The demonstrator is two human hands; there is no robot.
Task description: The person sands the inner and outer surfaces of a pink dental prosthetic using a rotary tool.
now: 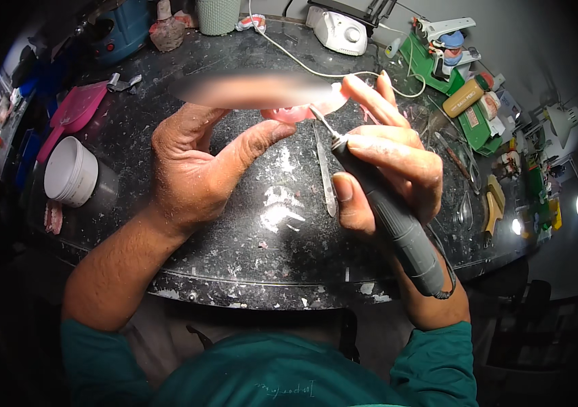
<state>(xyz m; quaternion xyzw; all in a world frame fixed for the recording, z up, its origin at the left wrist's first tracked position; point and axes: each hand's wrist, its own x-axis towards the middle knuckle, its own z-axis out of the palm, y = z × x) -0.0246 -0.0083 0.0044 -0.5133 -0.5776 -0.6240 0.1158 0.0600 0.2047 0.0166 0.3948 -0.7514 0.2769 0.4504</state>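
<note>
My left hand pinches a pink denture base between the thumb and fingers above the dark worktop. A blurred patch hides its fingertips and part of the piece. In my right hand is a dark grey rotary handpiece, gripped like a pen. Its thin metal bur points up at the denture base and appears to reach its edge; contact I cannot tell. The right fingertips lie close to the far end of the piece. Below, a flat metal spatula lies on the worktop.
A white tub and a pink dustpan sit at left. Behind stand a blue machine, a mesh cup and a white control box with a trailing cord. Green articulators and a wooden-handled brush lie right.
</note>
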